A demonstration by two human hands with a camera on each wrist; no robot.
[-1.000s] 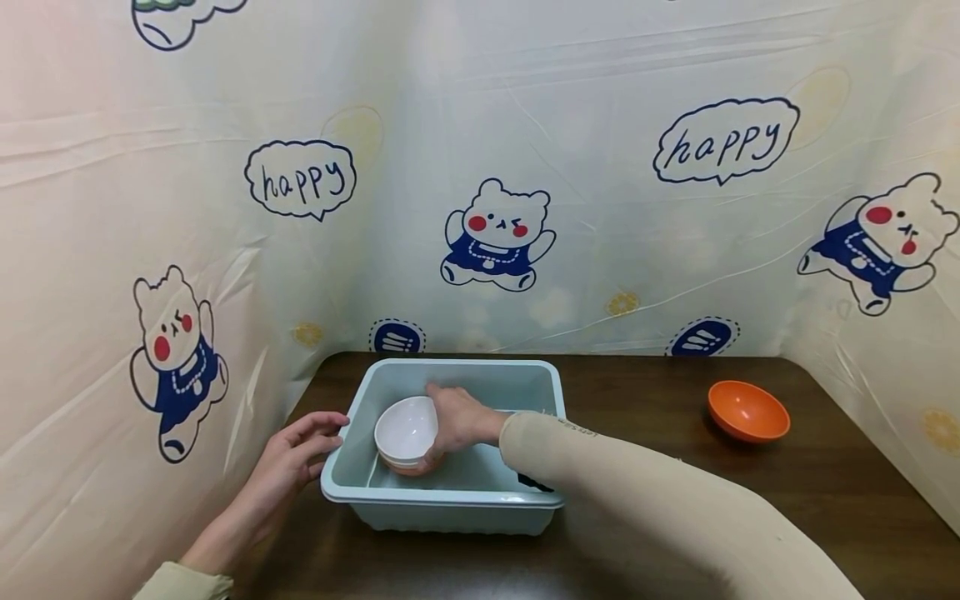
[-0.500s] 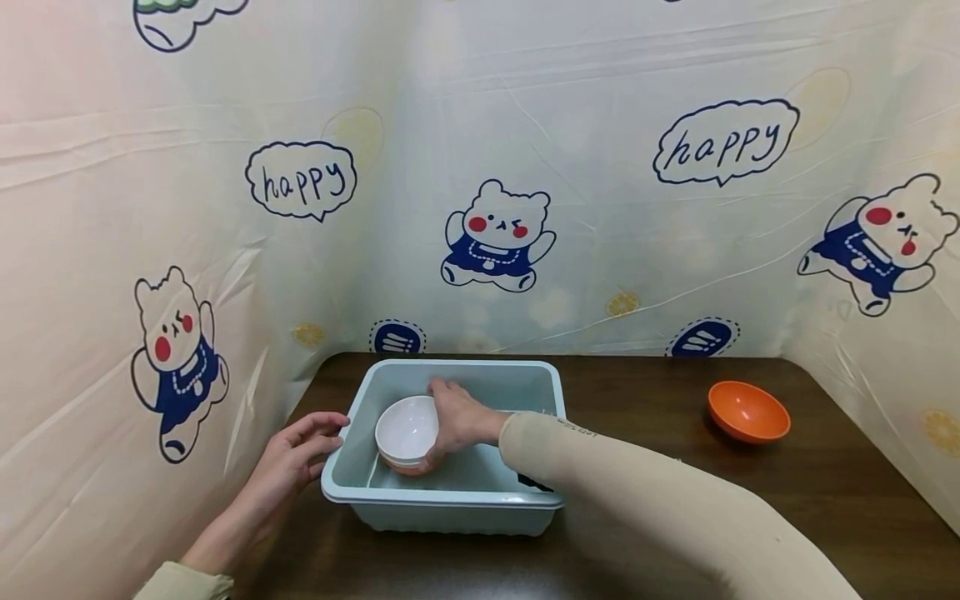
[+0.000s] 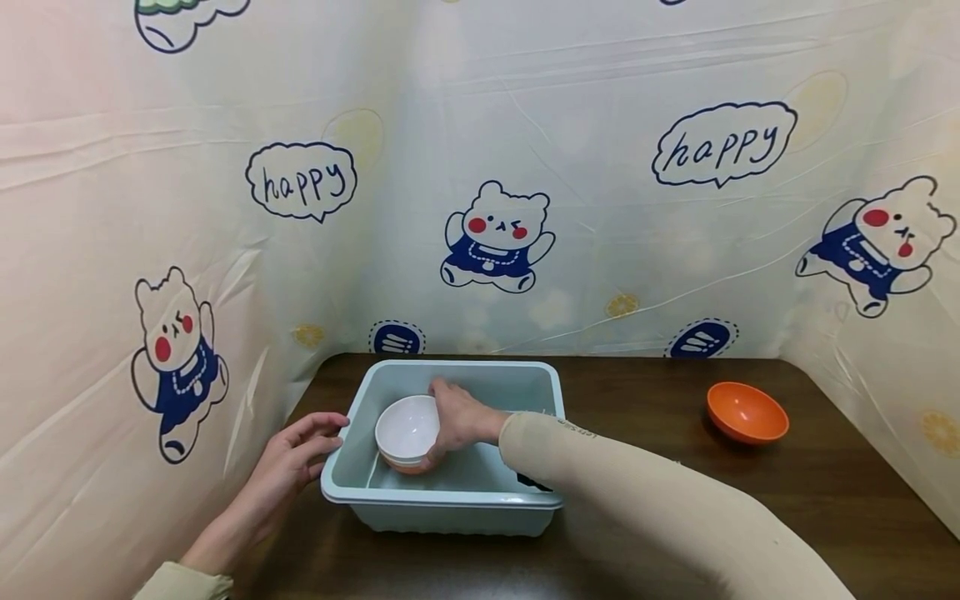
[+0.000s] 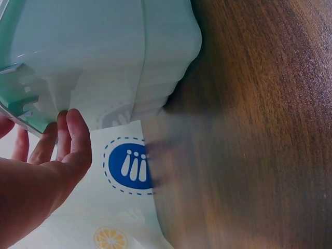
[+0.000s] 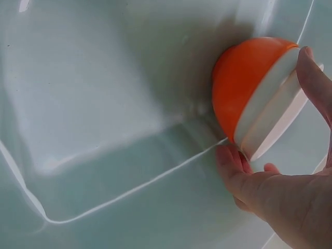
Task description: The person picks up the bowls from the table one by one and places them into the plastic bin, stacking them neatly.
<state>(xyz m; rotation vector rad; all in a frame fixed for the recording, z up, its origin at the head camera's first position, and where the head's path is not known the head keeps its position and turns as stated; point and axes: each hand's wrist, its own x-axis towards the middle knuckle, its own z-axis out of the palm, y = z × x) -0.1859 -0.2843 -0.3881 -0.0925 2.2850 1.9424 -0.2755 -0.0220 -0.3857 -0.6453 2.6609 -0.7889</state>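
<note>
One left hand (image 3: 292,454) rests at the left wall of a pale blue-green rectangular basin (image 3: 442,498), its fingers loosely extended against the rim rather than clamped on it; with so light a touch, the basin could slide or twist if it were knocked. Inside, near the left wall, sits a stack of nested bowls (image 5: 264,98): a glossy white bowl (image 3: 407,427) uppermost, white rims layered beneath it, and an orange outer bowl (image 5: 244,85) at the bottom. Whether that base bears on the basin floor I cannot tell. Just right of it, the right hand (image 3: 461,423) has its grip clamped on the stack, thumb (image 5: 311,75) on one side and fingers opposite. Since the thumb sits up at the white rims, the orange outer bowl might slip free in a lift, or the stack might tip. The beige sleeve (image 3: 637,483) crosses the basin's right rim and could catch there. Farther right, well apart, a separate orange bowl (image 3: 747,412) stands on the dark wood table (image 3: 637,400).
</note>
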